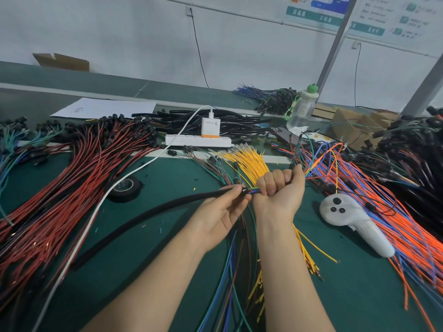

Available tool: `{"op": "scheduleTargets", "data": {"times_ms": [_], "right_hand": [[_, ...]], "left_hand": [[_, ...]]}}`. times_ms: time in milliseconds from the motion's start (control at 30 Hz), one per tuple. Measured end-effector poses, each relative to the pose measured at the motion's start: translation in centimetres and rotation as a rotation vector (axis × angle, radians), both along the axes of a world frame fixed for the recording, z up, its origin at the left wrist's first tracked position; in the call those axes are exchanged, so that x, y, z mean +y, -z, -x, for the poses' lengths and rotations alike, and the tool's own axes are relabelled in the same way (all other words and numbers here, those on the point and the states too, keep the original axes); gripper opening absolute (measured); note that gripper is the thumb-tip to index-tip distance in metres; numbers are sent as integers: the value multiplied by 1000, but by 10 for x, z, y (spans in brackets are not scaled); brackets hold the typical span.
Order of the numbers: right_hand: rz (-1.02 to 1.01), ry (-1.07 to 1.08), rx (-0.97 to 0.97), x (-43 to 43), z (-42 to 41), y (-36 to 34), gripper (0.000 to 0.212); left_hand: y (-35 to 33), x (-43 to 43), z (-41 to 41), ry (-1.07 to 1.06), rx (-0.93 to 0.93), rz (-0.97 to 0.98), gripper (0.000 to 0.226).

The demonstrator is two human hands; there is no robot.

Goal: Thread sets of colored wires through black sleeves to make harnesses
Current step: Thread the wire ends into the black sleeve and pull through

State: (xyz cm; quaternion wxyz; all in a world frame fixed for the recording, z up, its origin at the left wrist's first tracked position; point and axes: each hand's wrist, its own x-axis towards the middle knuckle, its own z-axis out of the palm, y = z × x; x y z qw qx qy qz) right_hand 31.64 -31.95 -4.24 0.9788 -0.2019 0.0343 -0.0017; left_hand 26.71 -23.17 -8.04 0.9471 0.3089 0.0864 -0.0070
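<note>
Even diffuse light, moderately bright. Faint soft shadows on dark green tabletop (354,291). Heavy wide-angle bowing at edges; printed wall posters (335,10) blurry.

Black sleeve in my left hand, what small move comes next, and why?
Probably the right hand pushes its gripped bundle of coloured wires further into the long black sleeve, whose mouth the left hand pinches: the wires just enter it, with much length outside.

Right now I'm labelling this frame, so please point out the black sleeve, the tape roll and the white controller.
black sleeve (143,216): head view, mid-length of the tube.
tape roll (131,193): head view, its outer side wall.
white controller (347,219): head view, body just below the buttons.
</note>
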Motion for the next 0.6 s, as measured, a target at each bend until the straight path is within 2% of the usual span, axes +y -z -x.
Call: {"op": "scheduleTargets", "data": {"times_ms": [300,500,600], "right_hand": [[-87,-52,23,2,1,6,47],[4,-68,-24,7,2,4,48],[22,-57,-28,8,2,4,47]], "left_hand": [[-1,2,0,-29,29,23,5],[-3,3,1,-65,34,118,8],[-2,2,0,-61,32,72,10]]}}
